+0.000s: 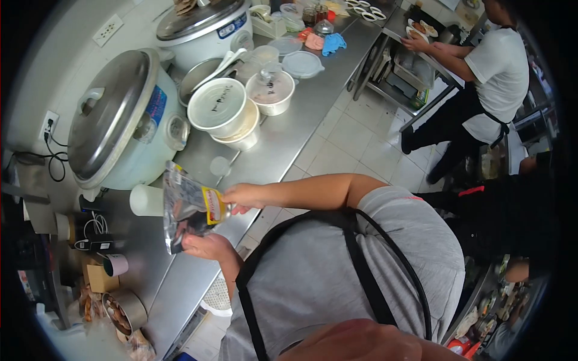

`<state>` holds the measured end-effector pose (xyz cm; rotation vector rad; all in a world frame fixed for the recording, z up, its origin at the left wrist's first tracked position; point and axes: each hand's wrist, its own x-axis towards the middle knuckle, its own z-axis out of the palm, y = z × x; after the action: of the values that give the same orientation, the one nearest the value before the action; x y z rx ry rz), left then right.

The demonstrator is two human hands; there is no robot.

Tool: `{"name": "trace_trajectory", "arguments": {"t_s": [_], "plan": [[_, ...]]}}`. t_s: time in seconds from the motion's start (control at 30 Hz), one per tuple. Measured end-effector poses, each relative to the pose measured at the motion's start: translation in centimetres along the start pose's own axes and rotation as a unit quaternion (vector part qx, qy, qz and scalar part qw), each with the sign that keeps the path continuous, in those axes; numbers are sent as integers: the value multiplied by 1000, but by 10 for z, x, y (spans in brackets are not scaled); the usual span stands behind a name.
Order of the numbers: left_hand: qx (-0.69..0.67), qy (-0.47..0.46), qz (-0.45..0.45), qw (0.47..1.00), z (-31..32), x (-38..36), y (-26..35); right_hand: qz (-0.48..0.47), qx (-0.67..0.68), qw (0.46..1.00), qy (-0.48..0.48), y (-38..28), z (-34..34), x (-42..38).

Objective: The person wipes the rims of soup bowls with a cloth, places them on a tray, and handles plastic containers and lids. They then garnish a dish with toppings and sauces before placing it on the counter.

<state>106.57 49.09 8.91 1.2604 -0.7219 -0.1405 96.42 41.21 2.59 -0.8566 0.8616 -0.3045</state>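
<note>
Item held: a silver pouch (186, 203), in the air over the bench (195, 274), just in front of the large rice cooker (114, 120), on the wearer's side. Right hand (245, 196): fingers closed, pinching the pouch's narrowed end beside the yellow label. Left hand (208, 245): closed on the lower edge, its underside hidden. The two-point hold presumably keeps a limp, crinkled pack from folding.

Orientation: the broad edge faces the cooker side, the narrowed end the wearer. The long axis appears to run between these ends, slightly tilted, though foreshortening makes this uncertain. Which end opens cannot be told.

Surroundings: a white cup (146, 200) lies close to the cooker, partly behind the pouch. Off the cooker's other side, a lidded tub (217, 106) rests on a second tub (243, 133), presumably to save room; the handwriting on its lid likely identifies the contents.
</note>
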Motion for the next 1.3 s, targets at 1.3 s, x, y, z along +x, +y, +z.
{"name": "trace_trajectory", "arguments": {"t_s": [1.3], "plan": [[273,344,-146,886,183,38,-65,34,217,919,328,107,-501,-326]]}}
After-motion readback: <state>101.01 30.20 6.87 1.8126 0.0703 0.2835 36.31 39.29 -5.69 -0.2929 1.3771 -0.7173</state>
